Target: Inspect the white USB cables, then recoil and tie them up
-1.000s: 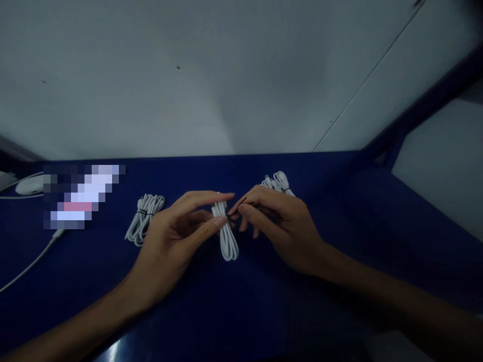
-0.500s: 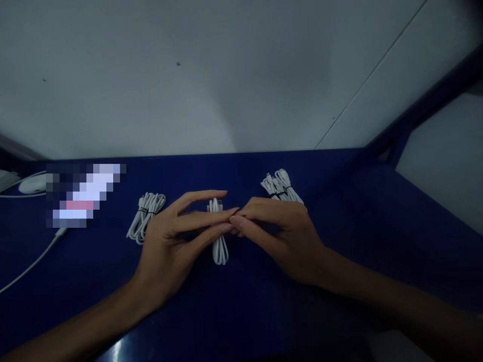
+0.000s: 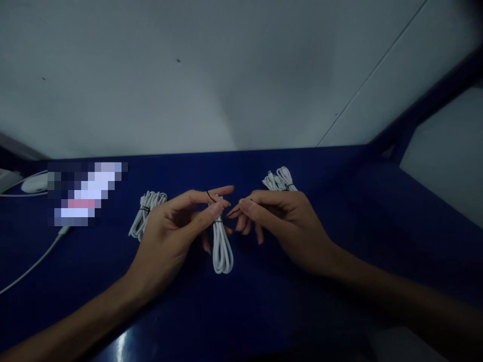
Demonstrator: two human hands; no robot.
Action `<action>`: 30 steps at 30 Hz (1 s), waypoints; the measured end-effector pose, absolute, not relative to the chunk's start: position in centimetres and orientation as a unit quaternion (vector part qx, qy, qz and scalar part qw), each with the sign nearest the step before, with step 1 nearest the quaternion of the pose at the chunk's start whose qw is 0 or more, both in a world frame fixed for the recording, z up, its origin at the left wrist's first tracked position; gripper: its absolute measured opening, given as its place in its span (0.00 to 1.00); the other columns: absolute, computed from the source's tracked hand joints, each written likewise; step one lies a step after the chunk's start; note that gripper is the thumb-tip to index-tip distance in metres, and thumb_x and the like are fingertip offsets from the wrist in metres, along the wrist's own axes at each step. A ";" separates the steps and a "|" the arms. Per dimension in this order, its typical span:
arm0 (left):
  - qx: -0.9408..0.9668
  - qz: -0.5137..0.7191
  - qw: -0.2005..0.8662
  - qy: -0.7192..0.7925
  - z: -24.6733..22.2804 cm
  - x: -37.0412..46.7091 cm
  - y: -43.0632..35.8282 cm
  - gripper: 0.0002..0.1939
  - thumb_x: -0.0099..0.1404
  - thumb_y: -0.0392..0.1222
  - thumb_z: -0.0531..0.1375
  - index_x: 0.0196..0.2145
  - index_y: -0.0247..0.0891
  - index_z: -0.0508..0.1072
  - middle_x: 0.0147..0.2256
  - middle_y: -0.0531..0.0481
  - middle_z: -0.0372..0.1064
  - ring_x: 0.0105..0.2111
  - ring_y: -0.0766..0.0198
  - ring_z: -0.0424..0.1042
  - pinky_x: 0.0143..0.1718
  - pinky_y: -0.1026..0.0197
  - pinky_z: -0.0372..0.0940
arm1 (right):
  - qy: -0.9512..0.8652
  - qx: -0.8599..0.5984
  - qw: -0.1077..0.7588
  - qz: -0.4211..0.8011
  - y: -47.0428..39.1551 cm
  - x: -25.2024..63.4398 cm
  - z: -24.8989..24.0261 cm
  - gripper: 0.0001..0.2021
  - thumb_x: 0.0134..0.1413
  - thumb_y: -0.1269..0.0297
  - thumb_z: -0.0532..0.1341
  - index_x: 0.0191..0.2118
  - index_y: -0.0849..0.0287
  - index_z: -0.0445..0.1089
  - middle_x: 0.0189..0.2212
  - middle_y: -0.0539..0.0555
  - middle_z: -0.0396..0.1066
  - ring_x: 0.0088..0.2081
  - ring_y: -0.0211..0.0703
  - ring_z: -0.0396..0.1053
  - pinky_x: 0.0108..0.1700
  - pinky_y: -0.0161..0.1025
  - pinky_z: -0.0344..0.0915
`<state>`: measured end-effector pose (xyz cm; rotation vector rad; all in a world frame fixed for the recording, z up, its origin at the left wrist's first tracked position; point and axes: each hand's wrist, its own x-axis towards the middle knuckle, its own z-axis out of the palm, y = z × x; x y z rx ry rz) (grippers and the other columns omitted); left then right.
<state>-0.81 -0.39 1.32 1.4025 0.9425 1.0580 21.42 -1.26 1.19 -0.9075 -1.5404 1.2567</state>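
A white cable bundle (image 3: 222, 251), folded into long loops, hangs at the centre with a black twist tie (image 3: 218, 220) around its upper part. My left hand (image 3: 173, 221) is closed on the bundle's top, thumb and fingers pinching it; the connector end is mostly hidden there. One dark tie end sticks up by the left index finger. My right hand (image 3: 287, 221) pinches the other thin dark end of the tie between thumb and index finger, just right of the bundle. Its other fingers are curled below.
On the blue table (image 3: 196, 322) lie a tied white cable bundle (image 3: 139, 216) at left and several more bundles (image 3: 281, 179) behind my right hand. A pixelated phone-like screen (image 3: 85, 193) with a white cord (image 3: 33, 271) is at far left. A pale wall (image 3: 241, 75) rises behind.
The bundle's loops have swung slightly lower and right. My left hand has shifted its grip to the top, baring the tie. My right fingers have drawn slightly apart from the bundle.
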 end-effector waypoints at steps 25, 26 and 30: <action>0.602 0.490 0.508 0.373 1.5 0.0 -1.4 0.03 0.76 0.38 0.68 0.41 0.44 0.81 0.44 0.47 0.87 0.70 0.47 0.70 0.67 0.44 0.73 | -0.546 -0.373 0.546 0.514 -1.6 20.8 0.1 0.13 0.74 0.62 0.66 0.34 0.53 0.83 0.56 0.54 0.81 0.60 0.51 0.77 0.67 0.56 0.73; 0.594 0.489 0.520 0.371 1.5 0.0 -1.4 0.03 0.76 0.38 0.69 0.41 0.43 0.81 0.45 0.46 0.87 0.68 0.46 0.73 0.65 0.45 0.75 | -0.553 -0.374 0.552 0.500 -1.7 20.8 0.3 0.13 0.75 0.63 0.66 0.35 0.53 0.83 0.57 0.53 0.81 0.60 0.52 0.78 0.65 0.56 0.74; 0.523 0.481 0.595 0.376 1.5 0.1 -1.3 0.04 0.76 0.43 0.68 0.43 0.42 0.80 0.49 0.47 0.86 0.51 0.51 0.86 0.60 0.49 0.79 | -0.562 -0.370 0.571 0.470 -2.0 20.6 0.6 0.13 0.76 0.63 0.64 0.37 0.53 0.83 0.61 0.53 0.79 0.61 0.54 0.78 0.62 0.56 0.78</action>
